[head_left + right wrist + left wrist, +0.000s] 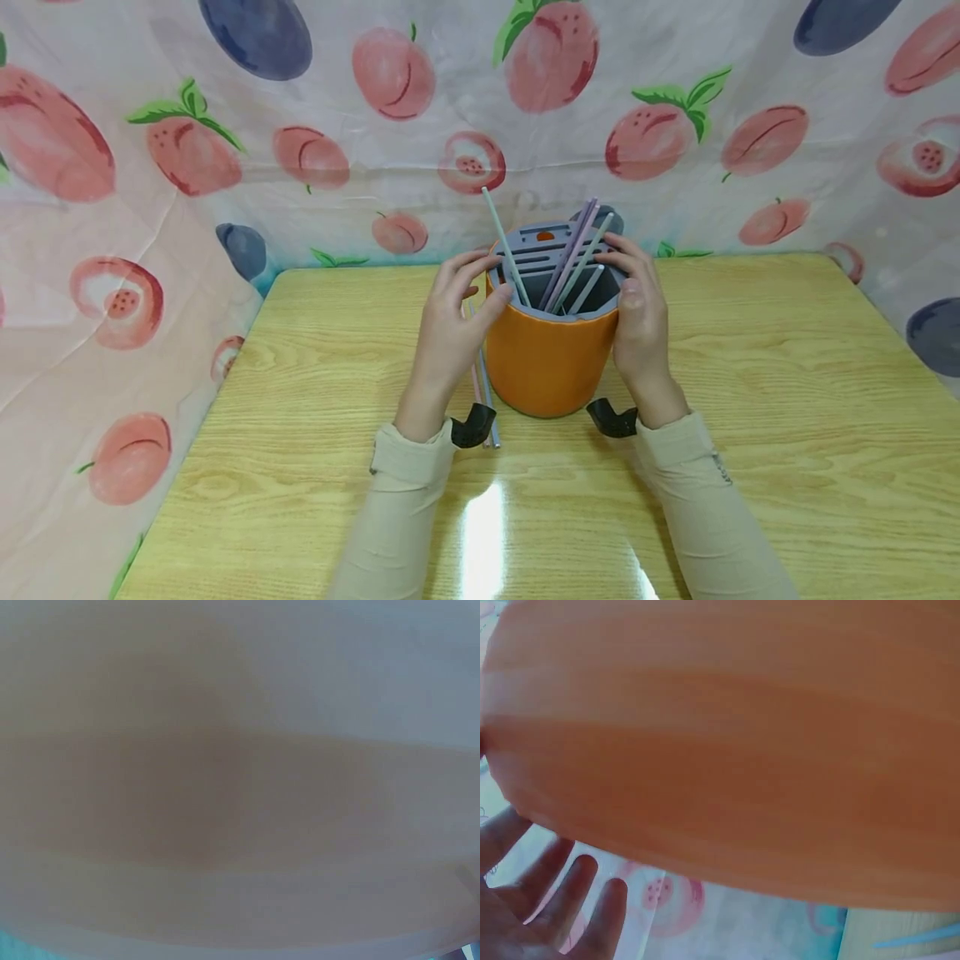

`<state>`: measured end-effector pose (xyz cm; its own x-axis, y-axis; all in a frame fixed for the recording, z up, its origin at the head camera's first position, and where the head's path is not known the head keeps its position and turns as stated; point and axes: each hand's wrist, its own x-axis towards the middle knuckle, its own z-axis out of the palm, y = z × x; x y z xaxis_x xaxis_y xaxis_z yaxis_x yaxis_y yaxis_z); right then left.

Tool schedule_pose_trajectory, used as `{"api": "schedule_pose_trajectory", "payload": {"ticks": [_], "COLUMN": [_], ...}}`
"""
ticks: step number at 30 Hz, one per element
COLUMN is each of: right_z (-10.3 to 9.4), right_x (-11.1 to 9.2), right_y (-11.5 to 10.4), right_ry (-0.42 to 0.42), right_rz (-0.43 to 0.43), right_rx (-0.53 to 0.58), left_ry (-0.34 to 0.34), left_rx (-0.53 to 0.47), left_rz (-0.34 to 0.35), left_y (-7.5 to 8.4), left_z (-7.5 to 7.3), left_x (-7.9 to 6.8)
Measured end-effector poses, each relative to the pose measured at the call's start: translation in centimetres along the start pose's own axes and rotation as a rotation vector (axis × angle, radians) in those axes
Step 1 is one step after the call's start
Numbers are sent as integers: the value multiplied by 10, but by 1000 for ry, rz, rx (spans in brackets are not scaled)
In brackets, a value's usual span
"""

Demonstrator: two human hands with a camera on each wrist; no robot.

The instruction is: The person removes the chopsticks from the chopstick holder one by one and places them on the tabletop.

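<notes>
Orange, round, plastic-looking container (551, 367): likely light, stiff, slippery; grip opposite sides. Bare left hand (453, 325): fingers spread. Right hand (641, 321): finger closure not discernible, wrist view blurred.

No readable text, label, brand, number or sign is appearing in any view. On the right sleeve (693, 475), a small dark marking (722, 468) is running along the cuff, but it is showing too small and blurred to tell whether it is forming letters.
</notes>
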<state>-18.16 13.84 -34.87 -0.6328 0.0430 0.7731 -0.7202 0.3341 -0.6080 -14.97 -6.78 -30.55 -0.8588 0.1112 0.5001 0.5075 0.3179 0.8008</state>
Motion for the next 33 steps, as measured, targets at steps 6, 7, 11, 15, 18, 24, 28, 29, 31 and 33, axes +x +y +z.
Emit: {"api": "schedule_pose_trajectory", "payload": {"ticks": [6, 7, 11, 15, 18, 24, 28, 29, 31, 33], "right_z": [0, 0, 0, 0, 1, 0, 0, 0, -1, -1], "right_x": [-2, -2, -3, -3, -1, 1, 1, 2, 2, 4], "right_y": [1, 2, 1, 0, -1, 2, 3, 3, 3, 1], "right_ry": [1, 0, -5, -3, 0, 5, -1, -3, -5, -9], "right_rz": [3, 0, 5, 18, 10, -2, -4, -4, -6, -13], "right_rx": [3, 4, 2, -7, -14, -2, 1, 1, 6, 10], "left_ry": [-28, -34, -73, -69, -48, -38, -15, -13, -11, -13], "left_rx": [-1, 5, 34, 62, 93, 179, 202, 199, 180, 139], "left_rz": [-20, -31, -73, -74, -35, 51, 107, 119, 132, 133], "left_y": [-26, -25, -20, -11, -6, 1, 3, 4, 5, 7], "left_z": [7, 7, 8, 9, 11, 13, 12, 11, 10, 10], "left_x": [1, 0, -2, -3, -3, -2, -2, -1, -1, -1]}}
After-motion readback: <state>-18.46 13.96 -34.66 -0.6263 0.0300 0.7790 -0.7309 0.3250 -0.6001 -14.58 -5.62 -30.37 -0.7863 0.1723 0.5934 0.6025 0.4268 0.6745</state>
